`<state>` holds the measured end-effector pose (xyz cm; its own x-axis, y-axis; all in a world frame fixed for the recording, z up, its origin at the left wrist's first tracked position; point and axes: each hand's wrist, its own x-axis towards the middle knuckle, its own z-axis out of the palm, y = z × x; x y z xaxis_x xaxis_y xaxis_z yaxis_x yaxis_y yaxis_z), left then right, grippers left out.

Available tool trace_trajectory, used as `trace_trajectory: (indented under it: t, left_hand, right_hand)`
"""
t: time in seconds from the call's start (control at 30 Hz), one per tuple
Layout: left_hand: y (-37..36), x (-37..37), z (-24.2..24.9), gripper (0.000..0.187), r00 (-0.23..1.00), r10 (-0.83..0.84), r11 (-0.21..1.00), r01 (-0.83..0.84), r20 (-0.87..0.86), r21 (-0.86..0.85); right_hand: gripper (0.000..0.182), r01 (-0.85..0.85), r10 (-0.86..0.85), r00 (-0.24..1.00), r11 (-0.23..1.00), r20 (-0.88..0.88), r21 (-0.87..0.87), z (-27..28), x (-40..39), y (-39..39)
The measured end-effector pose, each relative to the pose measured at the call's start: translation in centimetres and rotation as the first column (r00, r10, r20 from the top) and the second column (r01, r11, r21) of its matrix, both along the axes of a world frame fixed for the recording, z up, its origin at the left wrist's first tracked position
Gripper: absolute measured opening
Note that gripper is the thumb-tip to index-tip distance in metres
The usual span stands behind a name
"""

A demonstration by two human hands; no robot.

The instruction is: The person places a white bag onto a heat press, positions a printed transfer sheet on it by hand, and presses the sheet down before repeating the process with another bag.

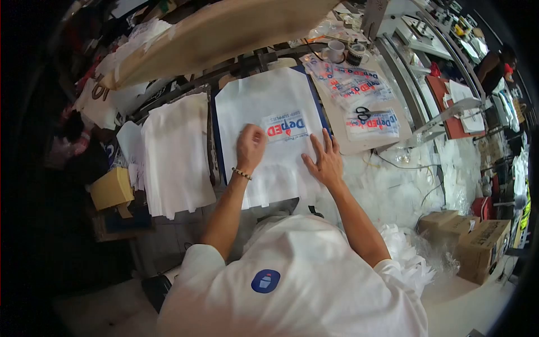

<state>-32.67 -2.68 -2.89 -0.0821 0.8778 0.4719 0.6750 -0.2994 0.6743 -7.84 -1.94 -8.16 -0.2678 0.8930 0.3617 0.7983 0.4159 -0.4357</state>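
Note:
A white cloth piece lies flat on a blue-edged platen. On the cloth sits a "DepED" print sheet, its blue and red lettering upside down from where I look. My left hand is closed at the lower left of the print, knuckles up; whatever its curled fingers hold, if anything, is hidden. My right hand rests on the cloth below the print's other side, fingers spread, palm down.
A stack of white cloth pieces lies to the left. On the right, a board bears several print sheets, scissors and mugs. A large tan panel overhangs the far side. Cardboard boxes stand at lower right; a person is beyond.

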Motion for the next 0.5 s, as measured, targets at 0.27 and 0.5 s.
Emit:
trace_trajectory:
  t: [0.27,0.5]
  left_hand:
    - [-0.2,1.4,-0.2,0.005,0.997,-0.067,0.998,0.067,-0.035,0.017]
    - [-1.6,3.3,-0.4,0.007,0.891,-0.452,0.888,0.444,-0.047,-0.121]
  right_hand:
    - [0.067,0.013,-0.014,1.0,1.0,0.024,0.023,-0.6,0.2,-0.1]
    - [0.067,0.009,-0.009,1.0,1.0,0.028,0.011,-0.7,0.2,-0.1]
